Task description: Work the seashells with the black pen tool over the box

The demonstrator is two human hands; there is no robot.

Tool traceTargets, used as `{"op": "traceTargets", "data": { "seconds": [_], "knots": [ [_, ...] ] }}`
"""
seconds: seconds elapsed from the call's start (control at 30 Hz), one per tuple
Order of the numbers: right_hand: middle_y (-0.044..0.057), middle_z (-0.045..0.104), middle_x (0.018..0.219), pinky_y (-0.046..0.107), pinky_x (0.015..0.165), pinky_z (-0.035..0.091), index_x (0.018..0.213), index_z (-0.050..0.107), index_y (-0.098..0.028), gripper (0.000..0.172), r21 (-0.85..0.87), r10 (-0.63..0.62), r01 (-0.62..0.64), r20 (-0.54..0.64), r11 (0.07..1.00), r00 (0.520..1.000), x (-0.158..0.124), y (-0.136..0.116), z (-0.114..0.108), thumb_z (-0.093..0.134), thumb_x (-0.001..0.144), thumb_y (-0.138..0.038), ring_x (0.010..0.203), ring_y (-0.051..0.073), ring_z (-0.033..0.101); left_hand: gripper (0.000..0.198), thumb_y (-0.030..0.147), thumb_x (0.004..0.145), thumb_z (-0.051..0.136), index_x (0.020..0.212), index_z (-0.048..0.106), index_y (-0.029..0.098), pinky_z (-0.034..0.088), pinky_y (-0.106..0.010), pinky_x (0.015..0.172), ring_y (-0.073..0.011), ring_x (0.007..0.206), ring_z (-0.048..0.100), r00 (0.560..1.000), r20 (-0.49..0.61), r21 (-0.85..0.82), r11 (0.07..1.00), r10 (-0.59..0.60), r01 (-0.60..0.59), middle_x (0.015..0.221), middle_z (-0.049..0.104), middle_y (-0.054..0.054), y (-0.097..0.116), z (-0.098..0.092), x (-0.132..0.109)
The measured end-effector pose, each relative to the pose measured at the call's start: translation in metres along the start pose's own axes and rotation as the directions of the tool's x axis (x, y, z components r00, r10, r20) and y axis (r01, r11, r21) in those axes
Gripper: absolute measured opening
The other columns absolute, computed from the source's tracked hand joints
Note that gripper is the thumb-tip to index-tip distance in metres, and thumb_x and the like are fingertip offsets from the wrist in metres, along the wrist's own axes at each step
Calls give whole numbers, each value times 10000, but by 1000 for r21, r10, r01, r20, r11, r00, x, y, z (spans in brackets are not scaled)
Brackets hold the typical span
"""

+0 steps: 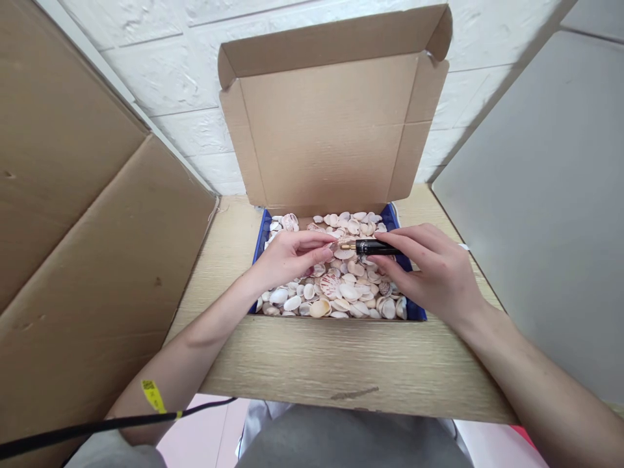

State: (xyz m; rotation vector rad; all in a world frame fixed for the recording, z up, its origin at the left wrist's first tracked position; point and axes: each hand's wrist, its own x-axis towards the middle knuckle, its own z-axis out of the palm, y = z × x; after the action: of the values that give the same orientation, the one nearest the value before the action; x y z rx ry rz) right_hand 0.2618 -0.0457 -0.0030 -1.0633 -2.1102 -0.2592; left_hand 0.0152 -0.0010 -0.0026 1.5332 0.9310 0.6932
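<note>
Behind the box [262, 235], we have a white wall [160, 71] with a block pattern. Left of the box, we have a tall brown cardboard panel [112, 214]; right of it, a light grey panel [546, 195]. Under the box, we have a wood-grain worktop [302, 354]. The box has blue side walls, and its brown lid [326, 130] stands raised at the far edge. Inside the box, we have a dense layer of pale seashells [348, 291]. Nearer to us than the box, to its left, a black cable [97, 427] with a yellow tag [153, 396] passes across our left forearm [205, 338]. Over the box's right side, the fingers of our right hand [433, 266] grasp a black pen-shaped tool [373, 247], held nearly level. Over the box's left half, the fingers of our left hand [292, 257] are pinched on a small pale piece [334, 246], too hidden to identify. Inside the box, near its front edge, we note a fan-shaped shell [330, 286] with reddish ribs. Above the box's middle, the tool's brass-coloured tip [348, 247] points left, just beside the piece; we cannot tell whether they touch.
</note>
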Motion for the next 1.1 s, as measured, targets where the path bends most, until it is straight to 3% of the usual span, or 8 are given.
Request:
{"op": "traceTargets", "data": {
  "seconds": [0.23,0.37,0.67,1.1],
  "knots": [
    [92,727,929,363,690,552,1116,660,-204,251,-32,-35,34,-43,999,998,1,0,0,703,870,-230,781,224,651,408,344,778,768,1115,737,116,410,-174,444,-87,549,568,1000,7,-49,998,-25,26,834,752,-78,2,1,0],
    [81,735,899,349,628,546,1096,665,-195,222,-10,13,-13,2,1000,1000,-2,1,2,675,900,-299,759,219,672,427,340,768,776,1128,744,113,364,-181,428,-55,475,459,1000,8,-48,998,-29,29,687,686,-20,2,0,0],
    [85,737,852,326,544,506,1021,678,-151,233,-25,42,-40,78,999,996,-3,0,3,620,938,-362,693,209,687,458,382,781,755,1149,752,109,390,-200,457,-57,493,446,999,-36,18,1000,7,-7,734,711,-41,-2,-1,1],
    [73,736,935,365,668,551,1105,666,-227,211,16,75,-77,63,997,995,-1,1,3,644,923,-331,805,228,677,469,413,764,766,1146,758,141,365,-206,460,-61,489,423,999,-36,45,999,16,-14,646,651,-2,-3,-1,1]
  ]
}}
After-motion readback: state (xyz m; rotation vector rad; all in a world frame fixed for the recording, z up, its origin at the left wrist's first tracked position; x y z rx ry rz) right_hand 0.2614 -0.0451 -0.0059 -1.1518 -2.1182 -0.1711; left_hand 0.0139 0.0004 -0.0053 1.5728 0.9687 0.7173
